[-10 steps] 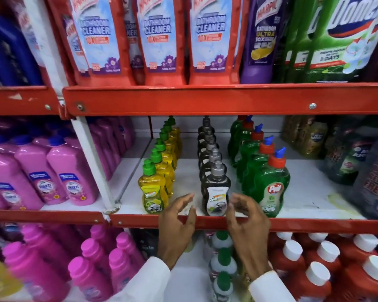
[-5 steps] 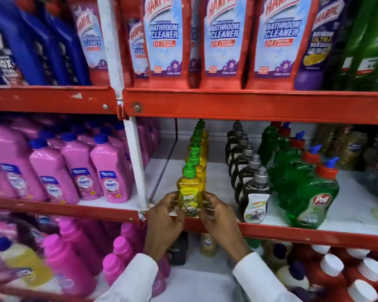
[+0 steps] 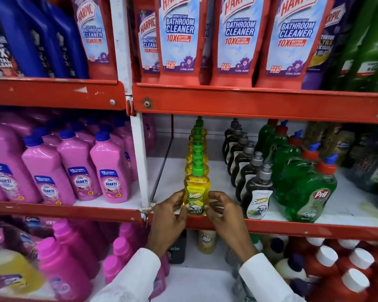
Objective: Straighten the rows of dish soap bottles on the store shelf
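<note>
Three rows of dish soap bottles run front to back on the white shelf [image 3: 223, 192]. The front yellow bottle [image 3: 197, 188] with a green cap stands upright at the shelf's front edge, heading a straight yellow row. My left hand [image 3: 170, 214] presses its left side and my right hand [image 3: 223, 212] its right side, fingertips on the label. To the right stands a row of dark bottles with grey caps [image 3: 256, 192], then a row of green Pril bottles with red caps [image 3: 308, 192]. My hands cover the yellow bottle's base.
The red shelf lip [image 3: 292, 227] runs under my hands. A white upright post [image 3: 140, 162] separates pink Shakti bottles [image 3: 109, 171] on the left. Harpic cleaner bottles [image 3: 180, 40] fill the shelf above. Red bottles with white caps [image 3: 347, 264] and pink bottles sit below.
My hands moved from the front dark bottle leftward to the front yellow bottle and now hold it on both sides. The view swung left with them.
</note>
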### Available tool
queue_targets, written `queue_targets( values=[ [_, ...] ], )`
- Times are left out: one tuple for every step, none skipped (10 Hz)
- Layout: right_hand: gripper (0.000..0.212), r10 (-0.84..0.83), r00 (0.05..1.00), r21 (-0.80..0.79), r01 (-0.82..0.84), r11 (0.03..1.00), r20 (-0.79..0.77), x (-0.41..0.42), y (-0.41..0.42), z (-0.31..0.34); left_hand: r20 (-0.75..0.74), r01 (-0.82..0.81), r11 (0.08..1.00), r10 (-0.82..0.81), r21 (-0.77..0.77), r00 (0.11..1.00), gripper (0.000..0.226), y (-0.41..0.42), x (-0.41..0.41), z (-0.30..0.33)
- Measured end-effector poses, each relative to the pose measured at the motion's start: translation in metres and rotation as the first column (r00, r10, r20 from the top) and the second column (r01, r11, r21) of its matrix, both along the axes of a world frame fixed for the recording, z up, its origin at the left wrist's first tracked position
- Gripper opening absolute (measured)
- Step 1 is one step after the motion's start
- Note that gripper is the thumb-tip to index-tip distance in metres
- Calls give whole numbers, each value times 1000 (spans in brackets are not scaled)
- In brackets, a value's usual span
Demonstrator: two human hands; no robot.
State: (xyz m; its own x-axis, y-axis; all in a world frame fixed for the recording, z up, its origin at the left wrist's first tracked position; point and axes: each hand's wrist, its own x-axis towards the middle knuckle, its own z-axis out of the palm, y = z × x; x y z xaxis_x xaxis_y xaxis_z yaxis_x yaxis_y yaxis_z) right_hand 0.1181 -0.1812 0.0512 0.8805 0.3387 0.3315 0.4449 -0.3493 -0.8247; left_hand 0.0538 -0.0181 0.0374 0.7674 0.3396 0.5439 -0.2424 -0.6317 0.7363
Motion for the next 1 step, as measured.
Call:
queue_targets(
  values=[
    [33, -196, 973, 196, 169, 966, 124, -21, -19, 17, 36, -168, 984, 166, 54, 985, 52, -2, -6, 6]
  ],
)
